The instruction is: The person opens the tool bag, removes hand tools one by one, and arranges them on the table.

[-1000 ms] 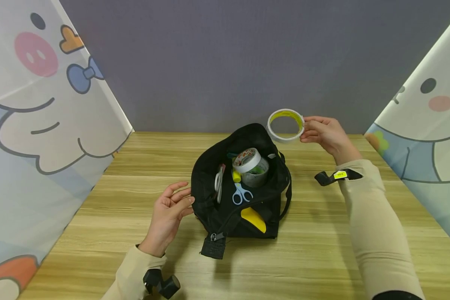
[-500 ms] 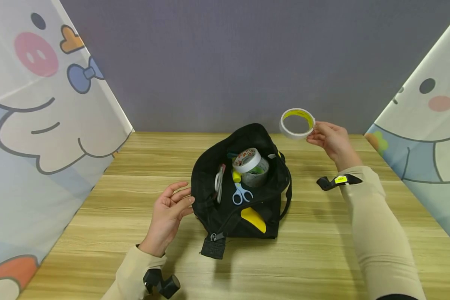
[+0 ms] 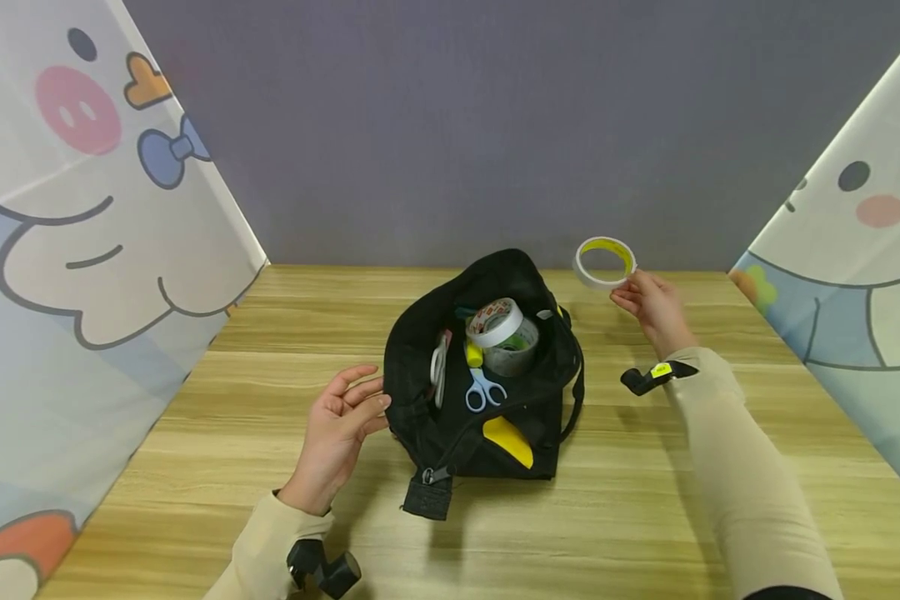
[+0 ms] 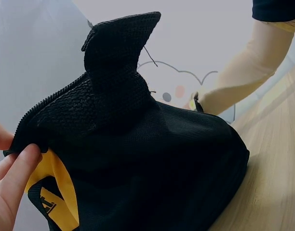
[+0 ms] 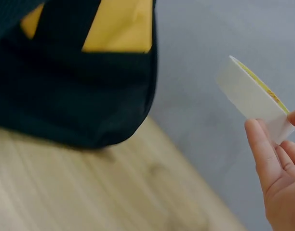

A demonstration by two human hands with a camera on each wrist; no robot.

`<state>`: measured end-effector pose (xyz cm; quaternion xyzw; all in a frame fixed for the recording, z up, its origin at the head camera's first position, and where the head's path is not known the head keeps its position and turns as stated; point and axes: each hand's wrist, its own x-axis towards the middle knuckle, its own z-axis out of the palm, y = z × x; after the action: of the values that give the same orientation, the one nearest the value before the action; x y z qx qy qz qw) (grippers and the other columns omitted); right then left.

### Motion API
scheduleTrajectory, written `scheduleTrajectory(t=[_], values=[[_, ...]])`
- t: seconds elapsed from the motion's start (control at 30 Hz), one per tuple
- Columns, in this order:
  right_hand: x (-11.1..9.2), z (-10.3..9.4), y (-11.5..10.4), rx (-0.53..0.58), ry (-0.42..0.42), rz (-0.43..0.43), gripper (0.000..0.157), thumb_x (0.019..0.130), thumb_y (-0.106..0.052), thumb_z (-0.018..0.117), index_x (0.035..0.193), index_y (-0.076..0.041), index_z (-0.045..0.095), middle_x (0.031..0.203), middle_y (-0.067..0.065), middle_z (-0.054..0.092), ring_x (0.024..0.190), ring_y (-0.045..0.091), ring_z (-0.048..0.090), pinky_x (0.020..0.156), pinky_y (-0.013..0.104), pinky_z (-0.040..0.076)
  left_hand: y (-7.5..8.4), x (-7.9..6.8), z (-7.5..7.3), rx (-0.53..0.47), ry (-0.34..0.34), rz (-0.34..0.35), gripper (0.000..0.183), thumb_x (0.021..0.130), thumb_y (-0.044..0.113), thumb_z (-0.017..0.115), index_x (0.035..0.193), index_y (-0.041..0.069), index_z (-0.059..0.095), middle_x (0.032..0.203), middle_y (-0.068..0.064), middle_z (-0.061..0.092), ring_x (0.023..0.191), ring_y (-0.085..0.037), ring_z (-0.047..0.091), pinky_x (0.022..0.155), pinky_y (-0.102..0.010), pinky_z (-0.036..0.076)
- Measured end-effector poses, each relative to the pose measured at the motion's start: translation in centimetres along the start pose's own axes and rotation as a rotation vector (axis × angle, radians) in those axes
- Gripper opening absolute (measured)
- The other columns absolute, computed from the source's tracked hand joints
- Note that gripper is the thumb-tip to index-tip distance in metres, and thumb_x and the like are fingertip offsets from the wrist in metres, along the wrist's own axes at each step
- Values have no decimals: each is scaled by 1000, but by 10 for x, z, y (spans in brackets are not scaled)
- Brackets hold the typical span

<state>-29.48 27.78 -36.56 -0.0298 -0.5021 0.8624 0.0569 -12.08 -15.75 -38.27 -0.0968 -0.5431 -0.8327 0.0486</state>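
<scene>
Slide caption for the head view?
Right hand pinches a tape roll beside the open black bag.

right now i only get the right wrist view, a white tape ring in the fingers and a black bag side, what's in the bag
Observer: The head view shows the black bag open on top, with a white tape roll lying on a grey tape roll.
Operator: anything else in there
Observer: Blue-handled scissors lie just in front of the rolls.
Operator: where's the other hand
Observer: The left hand rests against the bag's left edge, fingers touching the zipper rim.
Operator: is my ring over the bag
Observer: No. The right hand holds the white tape ring beyond the bag's far right corner, above the wooden table.
</scene>
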Motion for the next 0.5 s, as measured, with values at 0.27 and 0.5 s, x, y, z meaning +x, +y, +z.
scheduleTrajectory(t=[0.27, 0.5], values=[[2, -15, 22, 32, 26, 55, 29, 103, 1, 44, 83, -3, 65, 74, 10, 63, 66, 17, 68, 70, 25, 59, -1, -1, 0, 6, 3, -5, 40, 89, -17, 56, 120, 7, 60, 100, 1, 74, 78, -8, 70, 64, -23, 59], [5, -22, 30, -1, 42, 153, 12, 103, 0, 41, 110, 4, 50, 76, 9, 64, 67, 15, 68, 73, 22, 58, -1, -1, 0, 6, 2, -5, 40, 89, -16, 57, 117, 12, 62, 100, 1, 74, 78, -8, 69, 64, -22, 59]])
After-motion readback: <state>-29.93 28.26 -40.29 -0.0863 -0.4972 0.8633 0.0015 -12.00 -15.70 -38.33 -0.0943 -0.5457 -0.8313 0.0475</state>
